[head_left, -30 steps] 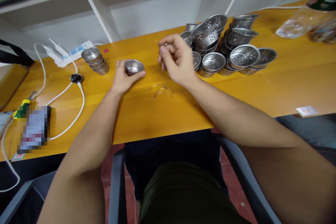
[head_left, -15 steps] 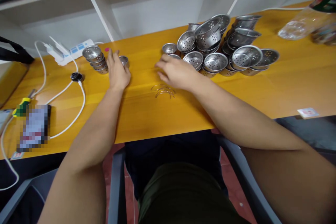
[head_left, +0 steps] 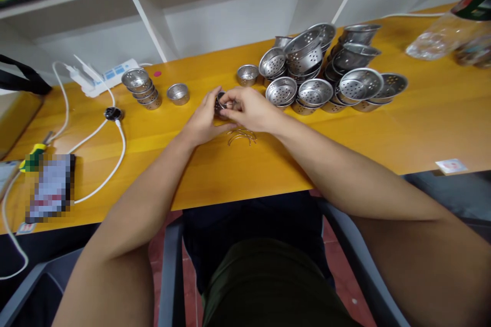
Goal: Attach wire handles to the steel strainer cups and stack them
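A small perforated metal cup [head_left: 219, 104] is between my two hands near the middle of the table, mostly hidden by fingers. My left hand [head_left: 205, 118] curls around its left side. My right hand [head_left: 251, 107] closes on it from the right, fingertips at the rim. Just below my hands lie several thin curved wires [head_left: 242, 136]. To the left, a single small metal cup [head_left: 178, 94] stands upright beside a leaning stack of small perforated cups [head_left: 141, 87]. Another small cup [head_left: 247, 75] stands behind my right hand.
Larger perforated metal bowls [head_left: 315, 93] are piled at the back right. A clear plastic bottle [head_left: 433, 41] lies at the far right. On the left are a white power strip [head_left: 111, 76], white cables, a screwdriver [head_left: 35, 156] and a blurred-out flat object [head_left: 49, 189].
My right hand has brought a small cup leftward from beside the bowl pile. My left hand has left the single cup on the left and moved right to meet it.
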### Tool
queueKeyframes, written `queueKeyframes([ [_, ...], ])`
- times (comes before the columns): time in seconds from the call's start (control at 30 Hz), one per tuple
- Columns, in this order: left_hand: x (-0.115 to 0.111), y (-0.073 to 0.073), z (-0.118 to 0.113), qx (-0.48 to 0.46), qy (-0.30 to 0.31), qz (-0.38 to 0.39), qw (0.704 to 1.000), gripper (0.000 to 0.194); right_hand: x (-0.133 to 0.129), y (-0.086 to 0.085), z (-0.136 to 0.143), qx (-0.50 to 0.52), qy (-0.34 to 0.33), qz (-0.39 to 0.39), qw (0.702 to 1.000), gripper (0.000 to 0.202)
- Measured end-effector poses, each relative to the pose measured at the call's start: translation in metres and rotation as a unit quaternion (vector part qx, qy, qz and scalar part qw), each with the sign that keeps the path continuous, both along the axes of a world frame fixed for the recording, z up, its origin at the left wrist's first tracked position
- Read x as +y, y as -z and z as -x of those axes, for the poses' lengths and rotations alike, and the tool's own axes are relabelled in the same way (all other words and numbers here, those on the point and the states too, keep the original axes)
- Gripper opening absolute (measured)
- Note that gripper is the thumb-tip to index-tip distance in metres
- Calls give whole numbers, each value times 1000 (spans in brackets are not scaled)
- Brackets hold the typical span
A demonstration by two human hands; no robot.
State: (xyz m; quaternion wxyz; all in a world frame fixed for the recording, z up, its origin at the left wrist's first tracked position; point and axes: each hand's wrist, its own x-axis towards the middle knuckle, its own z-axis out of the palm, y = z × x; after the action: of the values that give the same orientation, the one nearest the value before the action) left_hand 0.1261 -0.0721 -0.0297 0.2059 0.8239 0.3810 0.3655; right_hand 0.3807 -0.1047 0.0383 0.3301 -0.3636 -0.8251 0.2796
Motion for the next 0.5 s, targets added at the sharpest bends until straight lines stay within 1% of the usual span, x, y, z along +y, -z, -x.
queueKeyframes([
  [0.07,-1,0,-3,-9,-14,-12,1000,114,-5,-2,6,52,-42,38,997,12],
  [0.1,-2,-2,-5,-9,-16,-20,1000,105,-6,-2,8,67,-46,41,996,14],
  [0.17,-3,-8,-7,-4,-2,-32,999,91,-5,-2,9,87,-29,28,995,15],
  [0.2,-4,-11,-8,0,10,-36,999,88,-3,-2,9,96,-17,26,995,15],
  [0.27,-6,-16,-11,4,27,-40,999,85,0,-1,8,110,-5,33,993,18],
  [0.33,-7,-17,-13,6,22,-43,999,84,1,-2,8,121,-1,40,992,19],
  [0.5,-4,-14,-11,15,0,-62,998,91,-4,1,16,159,18,39,986,24],
])
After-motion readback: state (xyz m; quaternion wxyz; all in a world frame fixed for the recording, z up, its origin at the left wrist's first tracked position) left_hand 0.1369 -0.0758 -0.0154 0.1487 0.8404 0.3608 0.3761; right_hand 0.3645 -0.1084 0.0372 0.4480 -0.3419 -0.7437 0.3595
